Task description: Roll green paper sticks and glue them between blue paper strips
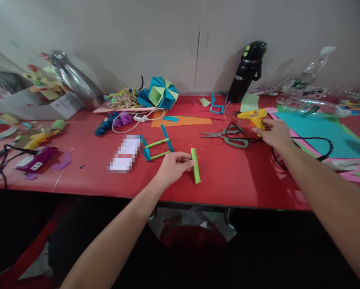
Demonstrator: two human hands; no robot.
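Note:
My left hand [176,166] pinches a folded strip of lime-green paper [195,166] by its left side, close to the table's front edge. Out to the right, my right hand [273,131] is closed round the handle of a yellow hot glue gun [252,115], whose nozzle points left. Just beyond my left hand lies a small frame [157,142] of blue and green paper strips. Grey-handled scissors [232,136] rest between the two hands, their blades toward the left.
A black cord [310,138] runs from near the glue gun across coloured paper sheets [312,130]. At the back stand a black bottle [246,72] and a folded paper ball [162,93]. A purple power strip [36,159] lies left on the red table [92,180].

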